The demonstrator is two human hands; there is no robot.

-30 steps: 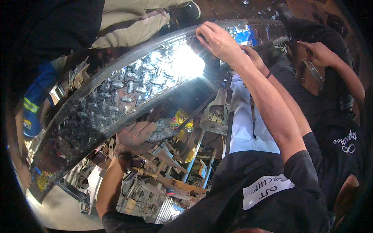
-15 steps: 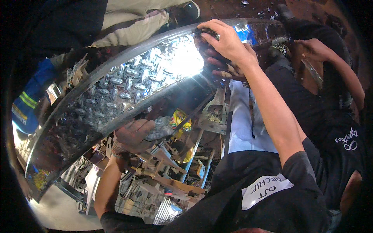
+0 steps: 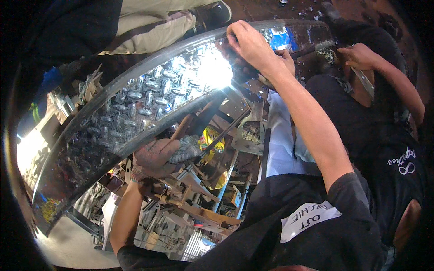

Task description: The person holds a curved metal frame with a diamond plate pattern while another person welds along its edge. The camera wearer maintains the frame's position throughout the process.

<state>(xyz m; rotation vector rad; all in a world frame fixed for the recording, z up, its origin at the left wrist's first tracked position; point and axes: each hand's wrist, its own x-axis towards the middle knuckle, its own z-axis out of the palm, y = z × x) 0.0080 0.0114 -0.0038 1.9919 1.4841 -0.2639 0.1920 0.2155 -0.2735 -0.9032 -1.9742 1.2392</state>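
Note:
A long curved panel (image 3: 131, 101) with a raised oval tread pattern and a dark thick rim slants across the view, with strong white glare on its middle. My right hand (image 3: 253, 47) is at the upper rim, fingers bent and closed over the edge; dark shapes under it are hard to read. My left hand (image 3: 156, 158), palm dark with dirt, is closed at the lower rim, its fingers round a grey cloth-wrapped piece (image 3: 186, 149). A thin dark rod (image 3: 224, 133) runs from near that piece up toward the glare.
At the right a co-worker's hand (image 3: 361, 58) is beside a blade-like strip (image 3: 364, 83). Another person's beige trouser leg (image 3: 153, 27) is beyond the panel. A dustpan-like tray (image 3: 248, 133) with chips, a yellow packet (image 3: 211, 140) and wooden and metal offcuts (image 3: 194, 207) lie below.
My right hand has shifted slightly up and left along the rim. My left hand has barely moved. The person in blue at the far left has mostly gone from view.

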